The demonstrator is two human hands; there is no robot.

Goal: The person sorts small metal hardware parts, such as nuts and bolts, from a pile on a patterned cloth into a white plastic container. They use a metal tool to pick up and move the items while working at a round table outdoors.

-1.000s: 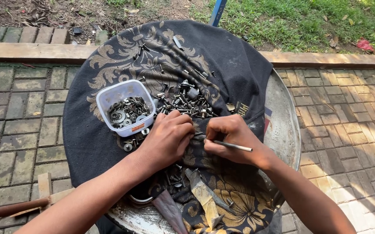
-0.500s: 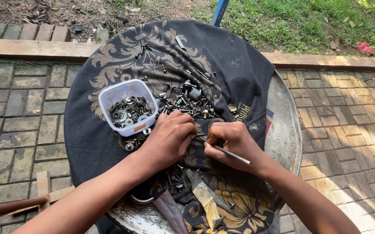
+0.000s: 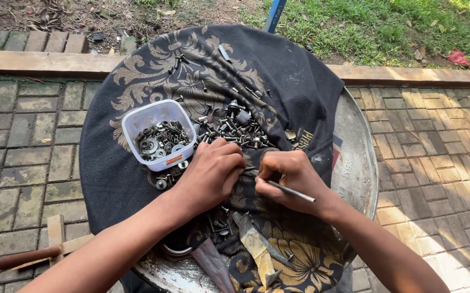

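Hands meet at the cloth's centre. Your left hand [image 3: 210, 171] is curled, fingertips pressed to the dark patterned cloth [image 3: 137, 179]; whether it pinches anything, cannot tell. Your right hand [image 3: 294, 176] is closed on a thin metal rod [image 3: 292, 192] pointing to 4 o'clock. Heap of bolts [image 3: 232, 127] sits just beyond the knuckles at 12 o'clock; plastic tub [image 3: 159, 134] of washers at 10 o'clock, near the left hand. Bare tray rim [image 3: 357, 157] shows at 3 o'clock, brick paving [image 3: 23, 146] beyond.

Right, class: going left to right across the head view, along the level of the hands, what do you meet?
Brick paving → plastic tub of washers → left hand → right hand holding a thin metal rod → bare rim of the round metal tray.
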